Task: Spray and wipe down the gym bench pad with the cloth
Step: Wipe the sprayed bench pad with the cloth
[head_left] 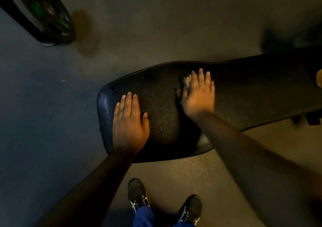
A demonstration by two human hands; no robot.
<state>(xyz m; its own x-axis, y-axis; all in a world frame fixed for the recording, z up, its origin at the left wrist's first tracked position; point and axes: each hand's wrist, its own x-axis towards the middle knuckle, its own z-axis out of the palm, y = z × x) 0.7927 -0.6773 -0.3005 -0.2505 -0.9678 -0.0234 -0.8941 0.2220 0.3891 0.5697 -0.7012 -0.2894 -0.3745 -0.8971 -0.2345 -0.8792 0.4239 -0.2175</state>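
Pad (244,91) runs lengthwise left-right, right end cut off; left hand (129,124) flat, fingers (128,103) straight; right hand (198,96) fingers straight, pressing mostly hidden cloth (185,80).

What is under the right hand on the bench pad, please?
A pale cloth lies under the right hand, pressed flat on the black bench pad. Only its edge shows past the fingers; the rest is covered by the palm.

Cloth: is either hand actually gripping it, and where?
No grip. The right hand presses flat on the cloth, fingers straight, covering most of it. The left hand rests flat on the bench pad.
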